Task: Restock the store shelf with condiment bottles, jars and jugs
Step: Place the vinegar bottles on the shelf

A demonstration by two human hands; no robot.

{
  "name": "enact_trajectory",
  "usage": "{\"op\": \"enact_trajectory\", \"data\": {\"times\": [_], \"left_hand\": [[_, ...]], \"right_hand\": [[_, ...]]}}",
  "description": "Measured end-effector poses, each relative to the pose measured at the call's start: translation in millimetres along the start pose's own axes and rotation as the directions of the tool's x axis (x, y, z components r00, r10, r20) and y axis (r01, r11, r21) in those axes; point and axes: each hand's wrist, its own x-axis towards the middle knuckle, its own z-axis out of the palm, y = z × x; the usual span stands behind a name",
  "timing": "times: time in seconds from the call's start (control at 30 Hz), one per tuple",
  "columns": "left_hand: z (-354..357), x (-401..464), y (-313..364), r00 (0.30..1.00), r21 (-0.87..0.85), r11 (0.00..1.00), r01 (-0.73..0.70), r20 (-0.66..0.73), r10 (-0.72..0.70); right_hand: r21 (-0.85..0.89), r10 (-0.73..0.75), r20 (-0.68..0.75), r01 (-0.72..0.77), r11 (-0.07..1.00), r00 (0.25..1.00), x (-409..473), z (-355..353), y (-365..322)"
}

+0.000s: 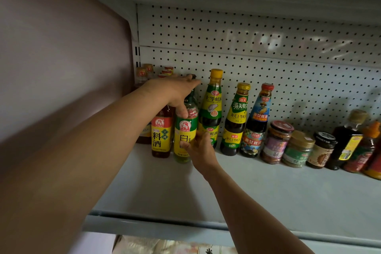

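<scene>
A white vinegar bottle [185, 128] with a green and yellow label and a black cap stands near the left end of the grey shelf [257, 196]. My left hand [175, 92] reaches over it from the left; the thumb presses the front of its shoulder and the fingers curl round the neck. Lower down, my right hand [201, 149] grips the bottle's body, thumb on the yellow label and fingers round its right side. To its left, touching it, stands a cooking wine bottle [161, 137] with a red and yellow label.
Right of the vinegar stand three oyster sauce bottles [237, 119], then three jars [296, 148] and several dark bottles [348, 140] toward the right edge. More bottles [142, 76] stand behind at the far left. Pegboard [268, 47] backs the shelf; another shelf hangs overhead.
</scene>
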Motion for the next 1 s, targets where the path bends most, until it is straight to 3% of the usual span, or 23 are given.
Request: {"op": "enact_trajectory", "data": {"times": [1.0], "left_hand": [[0.2,-0.2,3.9,1.0,0.014,1.0,0.017,-0.025,-0.017]], "right_hand": [[-0.039,-0.03,-0.031,0.028,0.999,0.999,9.0,3.3,4.0]]}}
